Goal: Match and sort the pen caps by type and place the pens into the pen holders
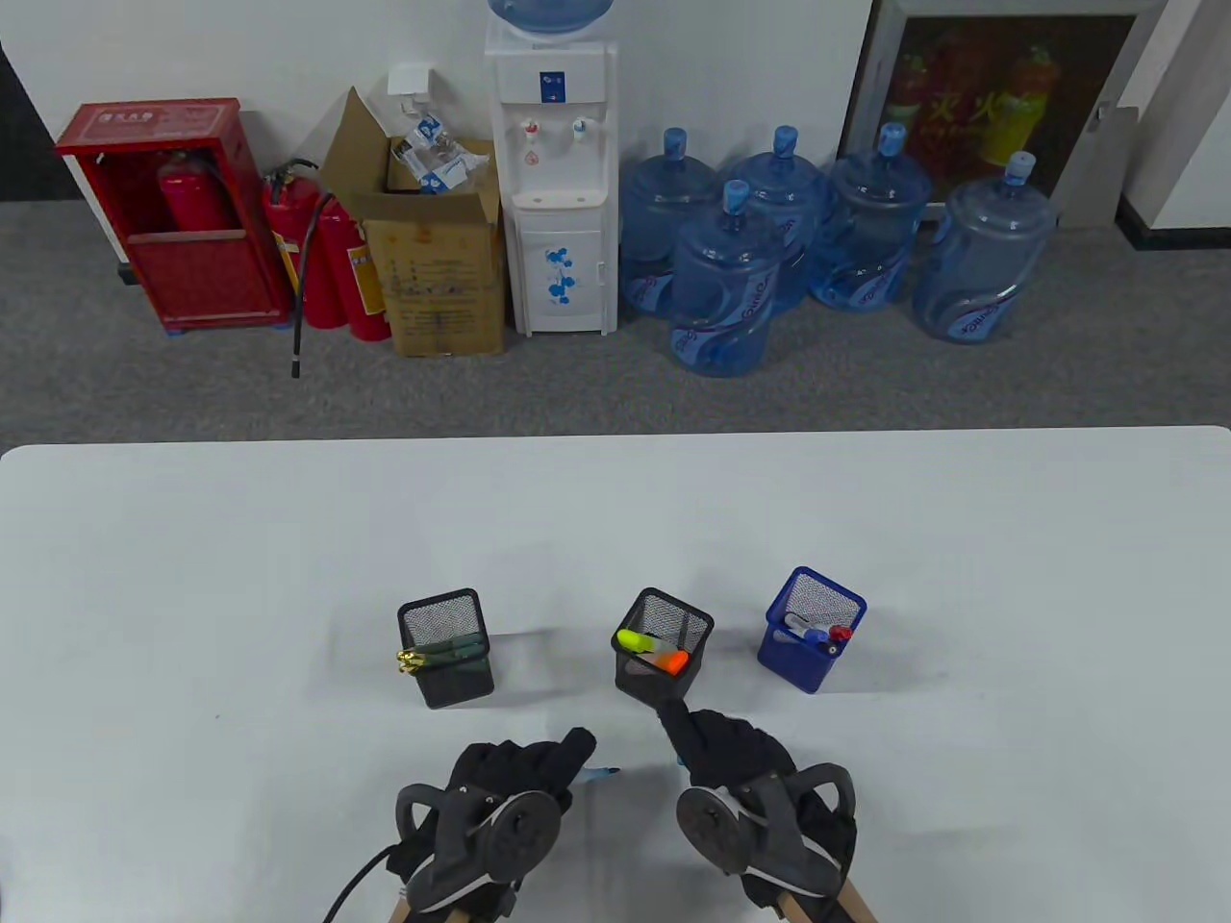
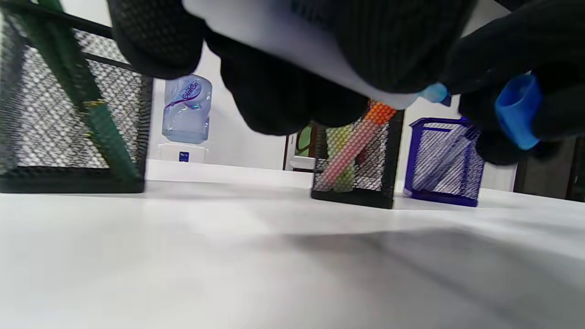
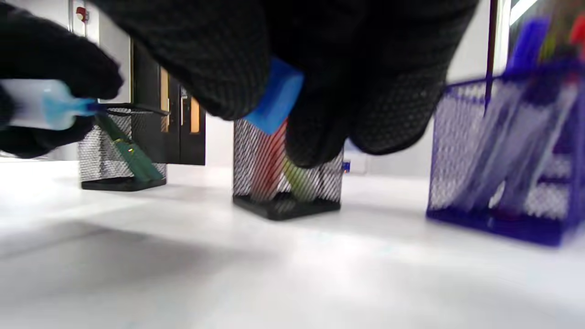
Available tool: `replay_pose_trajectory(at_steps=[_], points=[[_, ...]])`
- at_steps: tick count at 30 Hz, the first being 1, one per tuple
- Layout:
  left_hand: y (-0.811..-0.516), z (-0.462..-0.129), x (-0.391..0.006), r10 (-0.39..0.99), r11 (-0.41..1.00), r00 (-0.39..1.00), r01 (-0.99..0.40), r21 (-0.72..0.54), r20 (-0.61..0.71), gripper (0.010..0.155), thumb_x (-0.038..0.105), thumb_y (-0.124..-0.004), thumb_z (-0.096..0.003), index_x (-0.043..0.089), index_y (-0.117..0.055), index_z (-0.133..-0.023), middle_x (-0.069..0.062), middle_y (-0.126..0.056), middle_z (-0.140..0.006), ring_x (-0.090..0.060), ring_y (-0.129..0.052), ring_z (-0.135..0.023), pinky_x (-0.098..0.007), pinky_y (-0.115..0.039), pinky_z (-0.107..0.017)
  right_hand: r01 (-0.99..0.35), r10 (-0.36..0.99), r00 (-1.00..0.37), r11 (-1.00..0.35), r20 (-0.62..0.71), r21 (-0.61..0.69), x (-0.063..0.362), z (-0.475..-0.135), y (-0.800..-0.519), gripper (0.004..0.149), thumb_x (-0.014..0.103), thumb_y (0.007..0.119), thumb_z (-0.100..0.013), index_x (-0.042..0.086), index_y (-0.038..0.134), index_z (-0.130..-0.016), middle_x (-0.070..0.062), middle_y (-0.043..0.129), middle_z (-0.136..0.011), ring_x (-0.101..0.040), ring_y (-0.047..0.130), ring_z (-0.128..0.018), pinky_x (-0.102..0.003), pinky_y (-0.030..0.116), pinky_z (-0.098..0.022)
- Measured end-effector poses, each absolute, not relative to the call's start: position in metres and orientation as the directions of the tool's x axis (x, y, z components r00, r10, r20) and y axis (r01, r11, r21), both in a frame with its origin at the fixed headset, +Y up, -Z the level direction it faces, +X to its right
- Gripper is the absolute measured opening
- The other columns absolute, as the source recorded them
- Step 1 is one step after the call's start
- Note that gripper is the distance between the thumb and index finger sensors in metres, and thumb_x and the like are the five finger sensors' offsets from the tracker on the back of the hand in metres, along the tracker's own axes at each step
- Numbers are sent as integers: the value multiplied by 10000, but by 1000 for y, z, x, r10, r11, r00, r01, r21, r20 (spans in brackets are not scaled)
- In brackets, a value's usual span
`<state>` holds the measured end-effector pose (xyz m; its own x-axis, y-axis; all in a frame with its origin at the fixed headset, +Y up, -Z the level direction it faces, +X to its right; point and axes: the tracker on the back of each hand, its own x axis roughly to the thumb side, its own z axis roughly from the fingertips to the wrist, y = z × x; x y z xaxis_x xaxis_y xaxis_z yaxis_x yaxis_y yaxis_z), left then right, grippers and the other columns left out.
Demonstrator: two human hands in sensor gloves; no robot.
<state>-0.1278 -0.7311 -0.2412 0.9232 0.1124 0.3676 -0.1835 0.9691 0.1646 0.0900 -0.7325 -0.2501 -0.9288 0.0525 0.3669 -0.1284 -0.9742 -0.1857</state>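
My left hand point(image 1: 539, 769) grips a white marker point(image 2: 301, 50) with a light-blue tip point(image 1: 608, 772) that points right. My right hand point(image 1: 716, 740) pinches a blue cap point(image 3: 273, 101) a short way right of that tip; the same blue cap point(image 2: 516, 109) shows at the right of the left wrist view. Three mesh holders stand behind the hands: a black holder point(image 1: 445, 646) with green pens, a black holder point(image 1: 664, 642) with yellow and orange highlighters, and a blue holder point(image 1: 813, 627) with markers.
The white table point(image 1: 192, 577) spreads to both sides of the holders. Beyond its far edge, on the grey carpet, stand water jugs point(image 1: 721, 279), a water dispenser point(image 1: 553, 183), a cardboard box point(image 1: 433, 260) and fire extinguishers point(image 1: 327, 260).
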Motion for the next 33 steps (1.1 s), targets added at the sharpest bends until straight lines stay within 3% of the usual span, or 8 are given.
replay_pose_trajectory(at_steps=[4,10,14,27,33], points=[[-732,-240,-120,125,968,918,-195,155,376,665,373,-774,-394,399,-570,-1027,171,-909,-919,-145,-1028,-679,-487,-796,-630,-112,9,-911,-967,412,-228,88,-249,-737,708,302,846,-354,227,624,-1022,40,860,-902,-172,1048,-683,-381,971,-503],[-732,-238,-119,157,966,907,-224,133,391,681,374,-778,-395,383,-549,-1037,166,-913,-917,-148,-1026,-683,-487,-793,-632,-129,8,-895,-962,447,-241,79,-245,-738,687,312,834,-359,268,630,-1014,82,865,-913,-166,1037,-675,-376,958,-482],[-734,-238,-116,154,968,903,-219,122,401,690,375,-780,-395,376,-538,-1041,163,-918,-913,-150,-1028,-678,-487,-794,-629,-111,-14,-886,-964,464,-240,73,-243,-736,684,315,830,-364,268,629,-1016,93,870,-919,-122,1086,-514,-331,993,-369],[-733,-235,-103,193,960,879,-261,102,436,815,361,-790,-395,255,-350,-1073,114,-933,-897,-162,-1037,-641,-481,-814,-597,-126,-38,-852,-953,522,-276,58,-236,-737,705,295,833,-355,217,609,-1019,70,871,-914,-126,1061,-508,-322,984,-402],[-727,-234,-106,342,896,817,-432,100,464,795,298,-817,-397,235,-396,-1068,31,-965,-853,-241,-1029,-590,-516,-843,-562,-150,-55,-836,-934,547,-324,56,-231,-731,691,257,815,-358,159,613,-1012,7,903,-915,-150,1059,-493,-352,988,-392]])
